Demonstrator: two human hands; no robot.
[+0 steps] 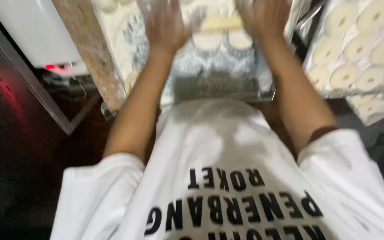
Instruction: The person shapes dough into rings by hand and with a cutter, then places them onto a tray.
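My left hand (pixel 165 24) and my right hand (pixel 265 15) reach forward over a floured work surface (pixel 218 71) at the top of the head view. Between them lies a pale piece of dough (pixel 221 21), and both hands touch its ends. Motion blur hides the fingers. Two round pale dough pieces (pixel 223 41) lie just in front of it on the surface. My white shirt with black print fills the lower part of the view.
A tray (pixel 321 89) of several ring-shaped dough pieces (pixel 361 49) stands at the right. A floured wooden plank (pixel 90 44) runs along the left of the surface. A white appliance with a red light (pixel 52 66) sits at the far left.
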